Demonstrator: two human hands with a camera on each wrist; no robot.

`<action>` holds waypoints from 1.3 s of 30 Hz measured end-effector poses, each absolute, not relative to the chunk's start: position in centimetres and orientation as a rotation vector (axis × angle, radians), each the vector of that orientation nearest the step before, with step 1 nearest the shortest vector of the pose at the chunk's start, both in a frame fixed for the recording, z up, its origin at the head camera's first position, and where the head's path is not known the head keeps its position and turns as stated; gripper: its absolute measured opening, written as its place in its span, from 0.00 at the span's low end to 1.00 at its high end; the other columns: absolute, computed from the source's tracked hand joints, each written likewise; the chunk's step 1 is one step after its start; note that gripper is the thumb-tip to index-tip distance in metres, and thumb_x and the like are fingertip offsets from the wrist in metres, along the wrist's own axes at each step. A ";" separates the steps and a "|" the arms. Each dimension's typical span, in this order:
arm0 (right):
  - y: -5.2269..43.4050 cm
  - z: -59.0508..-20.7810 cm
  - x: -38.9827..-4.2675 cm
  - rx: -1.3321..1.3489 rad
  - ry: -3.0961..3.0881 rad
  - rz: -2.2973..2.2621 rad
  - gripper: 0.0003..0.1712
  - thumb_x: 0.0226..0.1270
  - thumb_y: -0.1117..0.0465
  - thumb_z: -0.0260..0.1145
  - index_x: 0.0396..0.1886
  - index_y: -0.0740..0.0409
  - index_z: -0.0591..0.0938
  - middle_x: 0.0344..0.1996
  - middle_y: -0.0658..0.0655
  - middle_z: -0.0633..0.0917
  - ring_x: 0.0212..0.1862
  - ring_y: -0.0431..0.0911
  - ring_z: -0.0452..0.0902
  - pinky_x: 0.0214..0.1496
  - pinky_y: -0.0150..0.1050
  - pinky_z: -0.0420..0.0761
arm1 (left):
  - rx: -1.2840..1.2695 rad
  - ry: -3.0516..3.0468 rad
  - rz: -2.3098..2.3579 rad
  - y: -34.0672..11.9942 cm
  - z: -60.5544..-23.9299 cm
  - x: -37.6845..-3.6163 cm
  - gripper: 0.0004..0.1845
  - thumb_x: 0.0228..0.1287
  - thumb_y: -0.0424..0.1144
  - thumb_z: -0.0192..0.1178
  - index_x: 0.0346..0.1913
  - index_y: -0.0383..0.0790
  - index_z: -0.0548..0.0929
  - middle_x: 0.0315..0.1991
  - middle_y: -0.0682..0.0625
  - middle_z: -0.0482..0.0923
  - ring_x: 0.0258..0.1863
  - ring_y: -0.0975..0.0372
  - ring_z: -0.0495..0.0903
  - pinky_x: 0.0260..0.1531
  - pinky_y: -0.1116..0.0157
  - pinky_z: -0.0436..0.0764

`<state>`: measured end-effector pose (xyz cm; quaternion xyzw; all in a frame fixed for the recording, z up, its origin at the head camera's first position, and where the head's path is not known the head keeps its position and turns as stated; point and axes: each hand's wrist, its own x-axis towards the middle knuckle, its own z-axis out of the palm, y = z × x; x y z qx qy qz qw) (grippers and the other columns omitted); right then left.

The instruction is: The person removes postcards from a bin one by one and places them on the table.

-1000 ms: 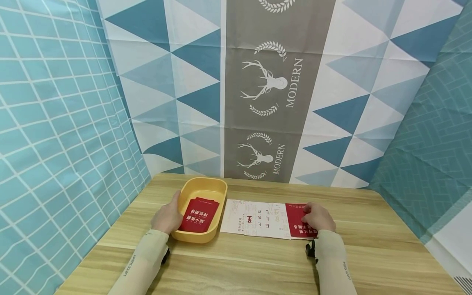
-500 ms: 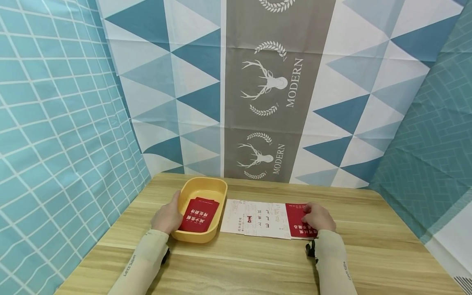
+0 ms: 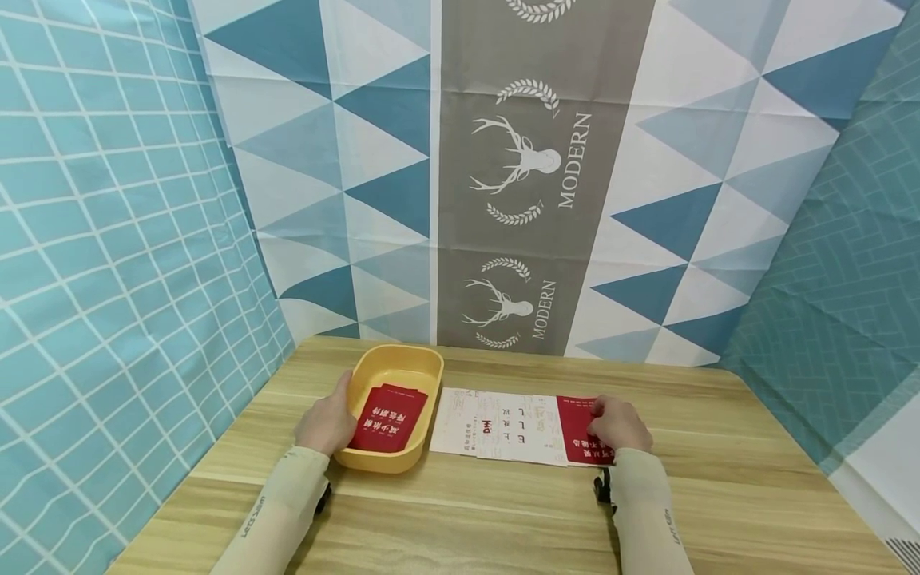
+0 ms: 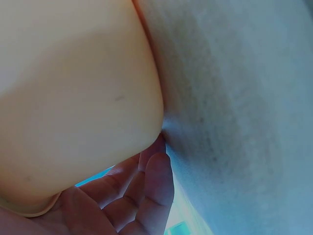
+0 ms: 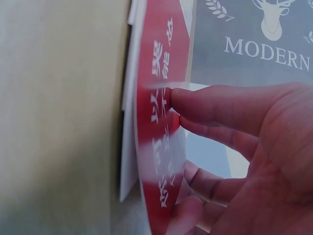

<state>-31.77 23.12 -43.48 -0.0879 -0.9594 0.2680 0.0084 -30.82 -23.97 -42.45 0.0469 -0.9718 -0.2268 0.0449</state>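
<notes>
While the right hand (image 3: 622,424) lies on the red end panel of the unfolded leaflet (image 3: 513,427), its fingers (image 5: 215,105) reach out nearly straight and press that panel down rather than pinching it, as the right wrist view shows; more white sheets seem to lie beneath the red one there. Left of centre in the head view, the left hand (image 3: 327,422) curls against the outer wall of the yellow tray (image 3: 394,363), with the fingers (image 4: 146,191) wrapped under its rounded side. Inside the tray lies a folded red leaflet (image 3: 388,418). Tray and unfolded leaflet sit just beside each other near the lower middle of the frame on the wooden table (image 3: 755,495), with patterned blue and grey cloth hanging behind. Since the paper is only pinned under flat fingertips, it could probably slide or buckle on the smooth wood if pushed sideways, and the stacked sheets might shift apart; a tug on the light tray could likely skid it into the leaflet's edge.
</notes>
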 end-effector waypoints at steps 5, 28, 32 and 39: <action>23.0 -43.5 -31.8 -0.289 -2.999 0.814 0.21 0.61 0.64 0.69 0.54 0.61 0.82 0.49 0.69 0.84 0.42 0.57 0.76 0.36 0.48 0.75 | 0.134 -2.967 -0.688 -23.9 -42.4 -30.8 0.43 0.63 0.31 0.54 0.81 0.43 0.50 0.57 0.25 0.79 0.49 0.35 0.84 0.46 0.40 0.81; 22.8 -43.2 -31.4 -0.315 -3.000 0.810 0.20 0.60 0.63 0.70 0.52 0.62 0.83 0.47 0.69 0.82 0.41 0.58 0.76 0.35 0.48 0.75 | 0.134 -2.958 -0.676 -23.9 -42.4 -30.6 0.42 0.64 0.32 0.55 0.80 0.43 0.51 0.56 0.26 0.80 0.48 0.35 0.84 0.45 0.40 0.81; 22.9 -43.3 -31.5 -0.309 -3.000 0.801 0.20 0.60 0.62 0.70 0.53 0.62 0.83 0.47 0.69 0.83 0.41 0.57 0.76 0.36 0.47 0.76 | 0.137 -2.957 -0.683 -24.0 -42.5 -30.8 0.42 0.65 0.32 0.54 0.80 0.43 0.51 0.57 0.26 0.79 0.48 0.35 0.84 0.46 0.40 0.81; 23.0 -43.3 -31.5 -0.286 -2.989 0.808 0.17 0.60 0.62 0.70 0.49 0.62 0.83 0.44 0.67 0.84 0.40 0.57 0.76 0.35 0.46 0.76 | 0.140 -2.954 -0.681 -24.0 -42.6 -30.8 0.41 0.65 0.32 0.54 0.80 0.43 0.51 0.57 0.26 0.80 0.49 0.35 0.84 0.45 0.40 0.81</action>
